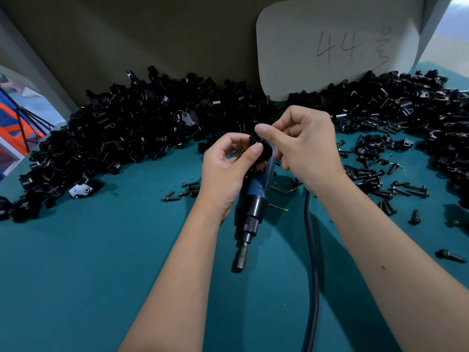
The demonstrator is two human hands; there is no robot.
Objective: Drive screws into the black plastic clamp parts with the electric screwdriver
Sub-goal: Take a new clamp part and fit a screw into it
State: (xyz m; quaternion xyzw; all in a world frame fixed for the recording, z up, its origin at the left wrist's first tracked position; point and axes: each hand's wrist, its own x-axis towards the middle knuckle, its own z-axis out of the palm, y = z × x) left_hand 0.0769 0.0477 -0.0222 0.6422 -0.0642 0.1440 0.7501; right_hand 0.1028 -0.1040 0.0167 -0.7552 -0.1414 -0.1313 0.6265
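Clamp pile [121,138]: I see black parts heaped along the bench [101,262] from 9 to 11 o'clock.
Left hand [225,171]: fingers curled, pinching a black clamp part [256,146] at centre.
Electric screwdriver [256,196]: blue body below the hands, bit pointing to 6 o'clock.
Right hand [302,143]: fingers curled, thumb pressing on the same clamp part.
Screws [380,184]: loose on the bench at 3 o'clock.
Card [337,47]: marked "44", at 1 o'clock.
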